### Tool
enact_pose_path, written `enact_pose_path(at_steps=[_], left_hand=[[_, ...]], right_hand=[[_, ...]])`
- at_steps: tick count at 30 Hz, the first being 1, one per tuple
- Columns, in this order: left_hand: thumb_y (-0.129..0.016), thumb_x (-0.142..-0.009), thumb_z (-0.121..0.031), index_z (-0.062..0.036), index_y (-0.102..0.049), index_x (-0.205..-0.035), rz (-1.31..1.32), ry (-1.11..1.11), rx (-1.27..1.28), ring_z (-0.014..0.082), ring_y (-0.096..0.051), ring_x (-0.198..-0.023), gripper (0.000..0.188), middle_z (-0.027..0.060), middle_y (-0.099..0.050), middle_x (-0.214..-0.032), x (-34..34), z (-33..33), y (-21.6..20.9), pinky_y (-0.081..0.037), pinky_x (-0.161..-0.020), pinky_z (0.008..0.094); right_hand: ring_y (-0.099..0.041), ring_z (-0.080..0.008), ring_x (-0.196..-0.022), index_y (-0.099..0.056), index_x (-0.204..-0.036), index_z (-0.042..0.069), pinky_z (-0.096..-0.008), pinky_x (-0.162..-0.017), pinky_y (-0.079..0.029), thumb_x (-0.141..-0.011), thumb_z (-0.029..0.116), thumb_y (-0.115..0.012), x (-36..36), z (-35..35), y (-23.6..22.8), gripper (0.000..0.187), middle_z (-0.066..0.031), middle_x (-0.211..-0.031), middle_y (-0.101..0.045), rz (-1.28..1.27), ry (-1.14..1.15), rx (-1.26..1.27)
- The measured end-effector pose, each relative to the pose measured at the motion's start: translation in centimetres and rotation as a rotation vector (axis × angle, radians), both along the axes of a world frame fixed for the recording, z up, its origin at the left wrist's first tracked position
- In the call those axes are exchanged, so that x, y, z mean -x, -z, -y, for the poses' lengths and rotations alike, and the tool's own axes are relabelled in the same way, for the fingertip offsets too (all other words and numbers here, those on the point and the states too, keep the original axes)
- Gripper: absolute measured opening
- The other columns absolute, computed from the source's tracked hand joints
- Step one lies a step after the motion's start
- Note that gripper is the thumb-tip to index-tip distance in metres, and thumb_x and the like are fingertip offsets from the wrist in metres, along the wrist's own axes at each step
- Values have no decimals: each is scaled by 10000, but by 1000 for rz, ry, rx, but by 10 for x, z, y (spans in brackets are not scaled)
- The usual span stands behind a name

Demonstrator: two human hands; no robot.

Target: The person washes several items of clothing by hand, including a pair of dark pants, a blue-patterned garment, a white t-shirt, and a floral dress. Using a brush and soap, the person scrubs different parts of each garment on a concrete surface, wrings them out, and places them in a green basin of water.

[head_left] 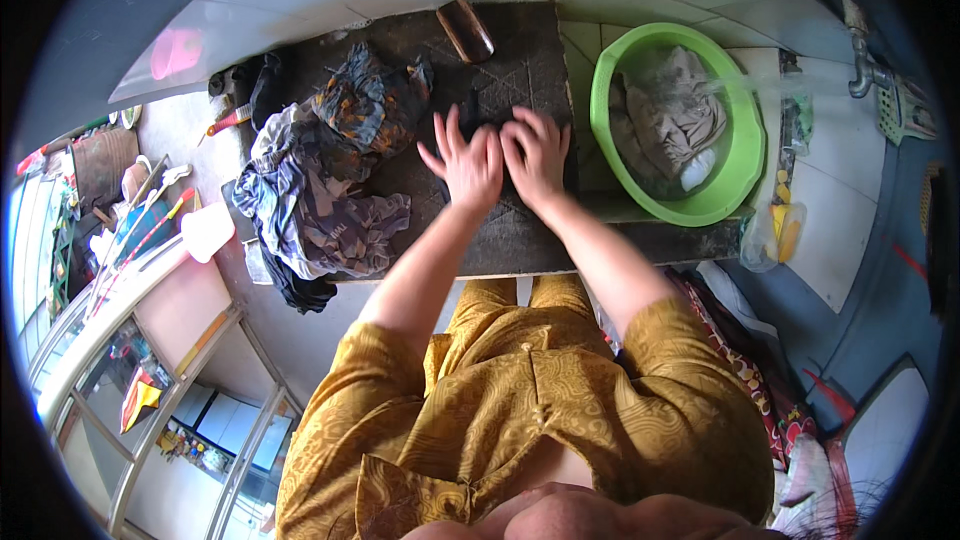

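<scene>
Black cloth, mostly hid, is on the dark worktop by & under both hands. L hand: fingers spread wide. R hand: fingers bent, a bit apart. Can't see how hard they press. Brown block at back, clothes heap to L, green tub w/ grey clothes to R, wall tap past that.
</scene>
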State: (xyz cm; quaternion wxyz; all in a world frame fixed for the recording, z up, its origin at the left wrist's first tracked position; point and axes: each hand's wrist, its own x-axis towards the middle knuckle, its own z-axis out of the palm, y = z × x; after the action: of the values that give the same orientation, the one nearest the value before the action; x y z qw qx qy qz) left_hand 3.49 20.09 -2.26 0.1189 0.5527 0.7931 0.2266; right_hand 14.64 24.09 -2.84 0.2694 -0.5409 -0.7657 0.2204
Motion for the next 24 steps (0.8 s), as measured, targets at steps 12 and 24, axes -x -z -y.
enact_pose_path(at_steps=[12,24], left_hand=[[-507,-956,-305,-101,-661,-955,-12,56,-136,331,-444,-1274,256,134,-578,-1220,10,-58,22,-193,-1126,576],[-521,-935,-312,-110,-675,-953,94,53,-32,288,-526,-1161,255,98,-600,-1106,13,-92,25,-228,-1121,560]], right_hand=[[-521,-272,-1191,-674,-912,162,-613,-1055,-261,-913,327,-595,17,-41,27,184,-30,-1119,-646,93,159,-13],[-561,-278,-1090,-658,-866,143,-568,-1068,-283,-908,308,-587,26,-71,37,185,-22,-952,-663,74,214,-71]])
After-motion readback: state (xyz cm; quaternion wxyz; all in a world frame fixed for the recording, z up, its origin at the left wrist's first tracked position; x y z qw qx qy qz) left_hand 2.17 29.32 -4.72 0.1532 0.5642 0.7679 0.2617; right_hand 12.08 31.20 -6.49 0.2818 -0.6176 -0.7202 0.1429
